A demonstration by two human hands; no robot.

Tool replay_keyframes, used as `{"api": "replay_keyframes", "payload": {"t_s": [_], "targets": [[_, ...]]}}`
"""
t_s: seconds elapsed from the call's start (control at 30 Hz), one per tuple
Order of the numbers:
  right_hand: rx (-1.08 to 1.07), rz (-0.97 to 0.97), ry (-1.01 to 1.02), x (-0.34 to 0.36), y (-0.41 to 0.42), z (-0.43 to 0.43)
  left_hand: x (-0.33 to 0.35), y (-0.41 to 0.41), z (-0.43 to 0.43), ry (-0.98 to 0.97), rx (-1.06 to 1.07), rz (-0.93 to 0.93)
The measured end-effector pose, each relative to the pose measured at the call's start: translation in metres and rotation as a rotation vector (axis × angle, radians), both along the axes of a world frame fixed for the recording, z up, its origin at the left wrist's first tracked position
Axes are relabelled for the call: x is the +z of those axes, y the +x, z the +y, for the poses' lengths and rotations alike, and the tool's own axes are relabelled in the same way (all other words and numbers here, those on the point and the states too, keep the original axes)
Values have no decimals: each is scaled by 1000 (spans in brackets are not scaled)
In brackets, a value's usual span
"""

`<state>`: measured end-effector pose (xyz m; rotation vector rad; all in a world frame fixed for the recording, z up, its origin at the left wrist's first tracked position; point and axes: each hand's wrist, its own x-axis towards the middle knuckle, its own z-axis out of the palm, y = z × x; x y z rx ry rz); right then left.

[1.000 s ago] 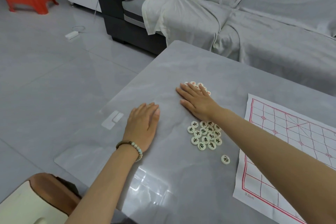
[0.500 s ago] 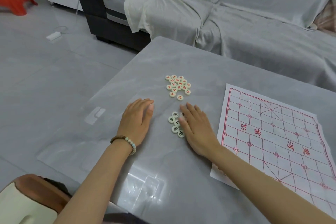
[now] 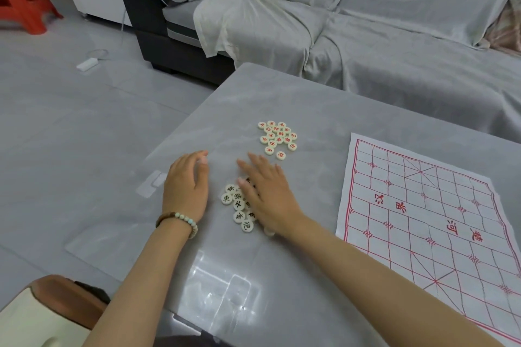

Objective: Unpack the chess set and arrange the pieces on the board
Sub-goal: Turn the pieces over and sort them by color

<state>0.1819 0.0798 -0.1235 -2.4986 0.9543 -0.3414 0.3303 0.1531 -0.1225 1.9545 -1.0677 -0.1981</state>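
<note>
Grey marble-look surface [image 3: 282,93], glossy, glare near front edge. Behind it, sofa [image 3: 394,36] draped in grey cloth. Red plastic stool [image 3: 19,0] far left on grey tiled floor [image 3: 70,135]. Small white charger [image 3: 87,64] with cord on floor. Cream cushion [image 3: 33,321] at bottom left corner.

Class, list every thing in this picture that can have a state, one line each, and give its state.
board: spread flat on the table, no pieces on it.
red pieces: clustered face up, off the board.
black pieces: bunched face up, partly under the right hand.
right hand: open, fingers straight, lying on the black pieces.
left hand: open, palm down, holding nothing.
</note>
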Motion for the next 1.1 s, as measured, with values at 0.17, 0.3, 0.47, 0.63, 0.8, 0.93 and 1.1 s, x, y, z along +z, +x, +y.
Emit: {"api": "replay_keyframes", "payload": {"t_s": [0.17,0.3,0.47,0.63,0.8,0.93,1.1], "targets": [[-102,104,-88,-3,-20,-49,-11,0,-8,293,-235,-200],[-76,258,-134,-11,-23,-67,-9,-1,-7,505,-338,-322],[-120,295,-113,-6,-13,-86,-12,1,-8,541,-342,-389],[-193,158,-125,8,9,-115,-10,0,-12,413,-288,-250],[-172,315,-43,6,41,-134,-12,0,-15,367,-259,-249],[-168,322,-99,-7,40,-131,-13,2,-16,356,-268,-244],[-207,298,-97,-6,18,-135,-10,-1,-12,327,-308,-193]]}}
